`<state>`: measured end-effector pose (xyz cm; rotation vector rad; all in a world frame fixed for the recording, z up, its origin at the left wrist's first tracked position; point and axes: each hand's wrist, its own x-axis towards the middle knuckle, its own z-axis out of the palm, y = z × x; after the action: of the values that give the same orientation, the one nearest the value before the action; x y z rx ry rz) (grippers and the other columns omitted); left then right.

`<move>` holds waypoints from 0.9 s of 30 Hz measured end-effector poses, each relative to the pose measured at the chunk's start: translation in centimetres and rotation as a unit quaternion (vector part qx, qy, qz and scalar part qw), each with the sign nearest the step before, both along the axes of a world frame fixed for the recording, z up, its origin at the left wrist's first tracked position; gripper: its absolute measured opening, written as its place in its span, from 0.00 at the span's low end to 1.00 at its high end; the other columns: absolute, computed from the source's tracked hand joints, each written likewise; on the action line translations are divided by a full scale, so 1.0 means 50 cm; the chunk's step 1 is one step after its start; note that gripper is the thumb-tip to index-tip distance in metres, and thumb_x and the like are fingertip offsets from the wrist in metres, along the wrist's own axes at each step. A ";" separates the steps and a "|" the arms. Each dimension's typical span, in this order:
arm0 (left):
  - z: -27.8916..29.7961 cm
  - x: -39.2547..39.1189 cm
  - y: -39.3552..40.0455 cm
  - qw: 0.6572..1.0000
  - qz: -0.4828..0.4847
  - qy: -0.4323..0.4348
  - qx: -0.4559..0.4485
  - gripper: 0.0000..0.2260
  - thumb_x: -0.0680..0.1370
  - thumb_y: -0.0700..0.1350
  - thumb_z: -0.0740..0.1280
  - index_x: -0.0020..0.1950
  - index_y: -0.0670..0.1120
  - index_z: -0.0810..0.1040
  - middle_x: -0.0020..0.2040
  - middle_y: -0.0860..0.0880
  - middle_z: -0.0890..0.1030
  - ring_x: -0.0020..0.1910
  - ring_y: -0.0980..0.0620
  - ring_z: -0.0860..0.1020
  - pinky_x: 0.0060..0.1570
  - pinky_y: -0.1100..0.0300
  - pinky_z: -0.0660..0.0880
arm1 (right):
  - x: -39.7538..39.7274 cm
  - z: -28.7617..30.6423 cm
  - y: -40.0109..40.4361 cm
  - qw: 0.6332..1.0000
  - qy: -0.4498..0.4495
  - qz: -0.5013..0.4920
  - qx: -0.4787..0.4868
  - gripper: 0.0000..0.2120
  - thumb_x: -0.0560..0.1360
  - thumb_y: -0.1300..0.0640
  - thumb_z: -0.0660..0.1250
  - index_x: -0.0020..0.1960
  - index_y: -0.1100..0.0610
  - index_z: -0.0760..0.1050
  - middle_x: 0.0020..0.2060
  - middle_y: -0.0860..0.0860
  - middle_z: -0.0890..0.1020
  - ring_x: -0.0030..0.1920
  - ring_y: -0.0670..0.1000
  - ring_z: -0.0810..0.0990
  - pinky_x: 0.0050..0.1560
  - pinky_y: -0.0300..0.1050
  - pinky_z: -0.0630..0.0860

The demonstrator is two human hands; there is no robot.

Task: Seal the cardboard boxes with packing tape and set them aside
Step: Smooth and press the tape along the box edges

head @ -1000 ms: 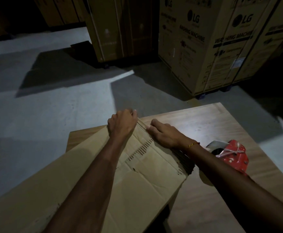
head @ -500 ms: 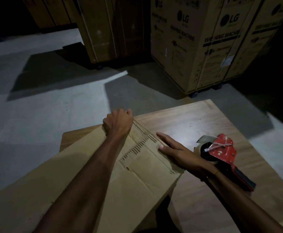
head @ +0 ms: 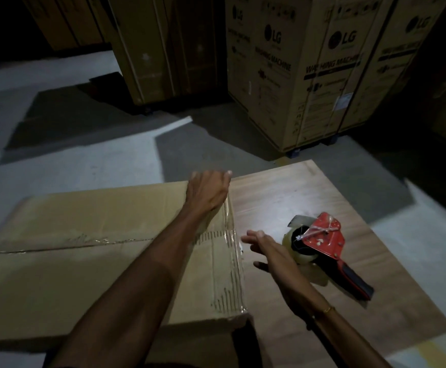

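Cardboard box [head: 89, 261] lies flat on the wooden bench [head: 309, 197], its top seam and right edge already shiny with tape. The left hand [head: 207, 191] curls over the far right corner, probably bracing the box; its grip looks closed on the edge, though blur hides the fingertips. The right hand [head: 263, 248], fingers spread and empty, hovers just beside the red tape dispenser [head: 322, 243], seemingly done with it.

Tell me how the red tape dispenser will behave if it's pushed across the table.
The tape dispenser lies on its side on the table, so it would probably slide, not roll. Its long handle may make it swivel. It looks rigid and fairly light.
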<state>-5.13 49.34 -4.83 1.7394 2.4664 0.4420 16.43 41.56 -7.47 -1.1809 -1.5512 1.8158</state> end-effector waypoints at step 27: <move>0.004 0.189 -0.302 0.984 0.093 -0.028 -0.146 0.37 0.80 0.64 0.55 0.84 0.49 0.47 0.83 0.45 0.41 0.82 0.48 0.40 0.78 0.47 0.38 | -0.201 0.015 0.265 0.814 -0.200 0.259 0.481 0.22 0.80 0.44 0.65 0.71 0.53 0.72 0.66 0.56 0.73 0.65 0.62 0.71 0.64 0.55 0.69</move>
<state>4.31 34.23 -4.61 1.3747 2.5102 0.1294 6.37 54.79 -6.70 -0.6523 -2.7475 0.7091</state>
